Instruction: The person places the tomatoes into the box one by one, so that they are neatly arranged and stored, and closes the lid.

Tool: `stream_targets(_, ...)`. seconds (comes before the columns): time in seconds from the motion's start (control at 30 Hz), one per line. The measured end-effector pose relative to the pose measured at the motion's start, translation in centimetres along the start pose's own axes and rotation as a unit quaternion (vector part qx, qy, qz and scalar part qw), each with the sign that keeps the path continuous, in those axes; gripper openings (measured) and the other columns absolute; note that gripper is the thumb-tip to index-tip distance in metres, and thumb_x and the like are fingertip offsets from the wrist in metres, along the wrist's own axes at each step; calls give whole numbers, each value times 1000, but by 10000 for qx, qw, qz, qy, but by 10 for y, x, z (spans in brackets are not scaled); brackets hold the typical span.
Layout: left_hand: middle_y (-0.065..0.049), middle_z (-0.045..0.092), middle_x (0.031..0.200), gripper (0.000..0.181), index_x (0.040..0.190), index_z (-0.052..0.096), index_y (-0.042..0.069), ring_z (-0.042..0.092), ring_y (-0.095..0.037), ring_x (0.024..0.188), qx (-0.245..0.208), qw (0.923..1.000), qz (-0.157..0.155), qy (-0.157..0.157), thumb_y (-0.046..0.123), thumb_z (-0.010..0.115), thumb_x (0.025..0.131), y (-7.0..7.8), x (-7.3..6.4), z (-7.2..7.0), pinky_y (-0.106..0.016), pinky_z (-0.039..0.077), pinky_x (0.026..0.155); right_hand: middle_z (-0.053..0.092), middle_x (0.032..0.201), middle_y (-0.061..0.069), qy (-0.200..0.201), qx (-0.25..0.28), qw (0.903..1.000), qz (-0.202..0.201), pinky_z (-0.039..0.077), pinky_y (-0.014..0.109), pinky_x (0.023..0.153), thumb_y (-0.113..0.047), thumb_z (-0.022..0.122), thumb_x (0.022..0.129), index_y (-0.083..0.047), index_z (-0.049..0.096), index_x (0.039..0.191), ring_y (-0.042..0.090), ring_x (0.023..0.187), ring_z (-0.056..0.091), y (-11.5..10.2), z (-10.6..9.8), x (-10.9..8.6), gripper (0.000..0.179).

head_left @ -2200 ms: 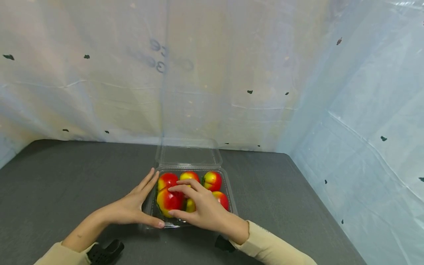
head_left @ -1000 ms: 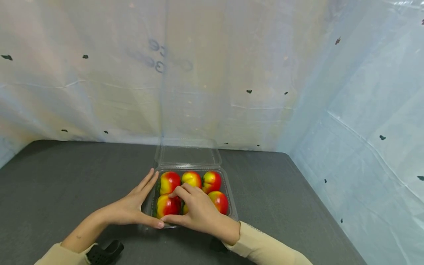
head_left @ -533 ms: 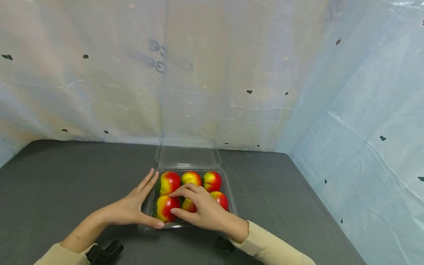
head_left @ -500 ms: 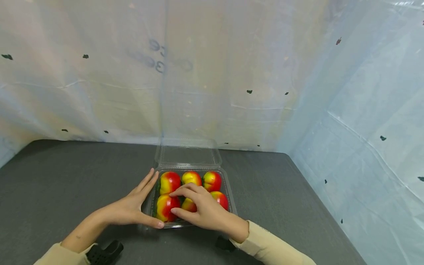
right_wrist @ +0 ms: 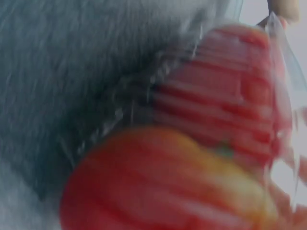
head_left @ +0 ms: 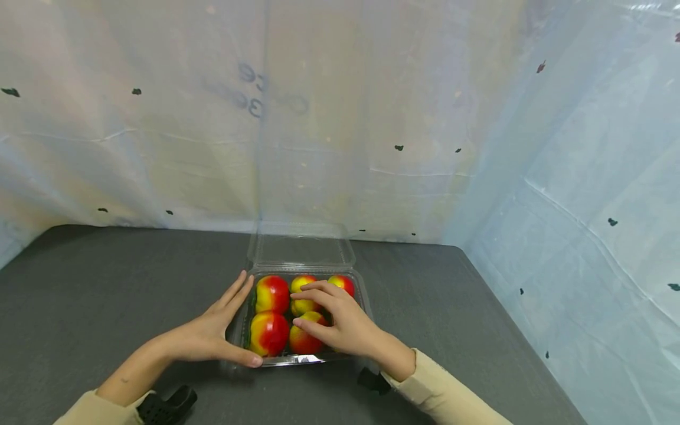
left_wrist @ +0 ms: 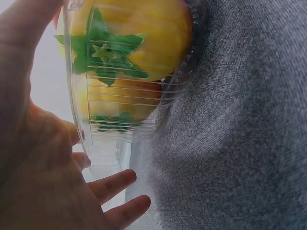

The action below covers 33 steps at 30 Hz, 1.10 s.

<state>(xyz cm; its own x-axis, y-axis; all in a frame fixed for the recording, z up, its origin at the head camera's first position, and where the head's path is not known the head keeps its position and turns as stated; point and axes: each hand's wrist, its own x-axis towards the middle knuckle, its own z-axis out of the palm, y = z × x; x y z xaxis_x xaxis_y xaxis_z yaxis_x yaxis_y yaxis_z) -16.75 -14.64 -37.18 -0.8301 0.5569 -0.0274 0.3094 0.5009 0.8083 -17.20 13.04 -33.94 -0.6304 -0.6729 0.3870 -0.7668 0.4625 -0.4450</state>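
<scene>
A clear plastic clamshell box (head_left: 303, 359) holds several red-and-yellow fruits in two rows, such as the front left fruit (head_left: 268, 334). Green star-shaped leaves (left_wrist: 102, 51) show through its side in the left wrist view. My left hand (head_left: 212, 330) lies along the box's left side, fingers straight and spread, thumb at the front left corner. My right hand (head_left: 340, 319) is over the right half, fingers loosely bent above the back middle fruit (head_left: 300, 287), thumb overlapping the front middle fruit (head_left: 307, 336). It hides the front right fruit. In the blurred right wrist view, a fruit (right_wrist: 153, 187) looms close.
The box's clear lid (head_left: 303, 251) lies folded back towards the far edge of the dark grey table (head_left: 133, 283). Behind stands a wall of translucent plastic sheeting (head_left: 329, 118), with another sheet (head_left: 595, 177) along the right side.
The right hand handled the front left fruit, which dropped and settled in the front left spot, the back left one shifting slightly. The hand then moved right. The left hand stayed.
</scene>
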Motion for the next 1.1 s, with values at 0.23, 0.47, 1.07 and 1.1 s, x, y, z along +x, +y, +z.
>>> stream_targets(0.23, -14, -20, 159, 127, 155, -10, 21, 0, -57, 139, -3, 10000, 34, -3, 42, 83, 70, 0, 0, 0, -81, 19, 93, 57, 130, 6, 132, -96, 9993, 332, 50, 37, 92, -26, 67, 90, -11, 61, 126, 21, 119, 53, 10, -15, -5, 40)
stream_targets(0.47, -14, -21, 159, 127, 154, -11, 21, -1, -57, 139, -59, 10000, 37, -47, 41, 82, 71, -1, 0, 0, -81, 17, 93, 57, 128, 3, 321, -109, 9975, 627, 47, 42, 97, -28, 68, 90, -14, 63, 125, 19, 120, 54, 23, -25, -9, 38)
stream_targets(1.07, -14, -21, 159, 125, 155, -10, 22, -1, -57, 139, -122, 9998, 162, -48, 38, 82, 72, -3, 0, 0, -81, 17, 93, 58, 126, 6, 571, -4, 9892, 1350, 47, 46, 97, -25, 66, 92, -12, 63, 124, 27, 117, 55, 61, -39, -14, 35)
stream_targets(1.1, -14, -21, 159, 125, 155, -10, 22, -1, -57, 139, -132, 9998, 155, -55, 38, 82, 72, -3, 0, 0, -81, 17, 93, 58, 126, 6, 594, -13, 9887, 1376, 47, 47, 96, -25, 65, 92, -11, 63, 124, 28, 116, 55, 64, -39, -14, 35)
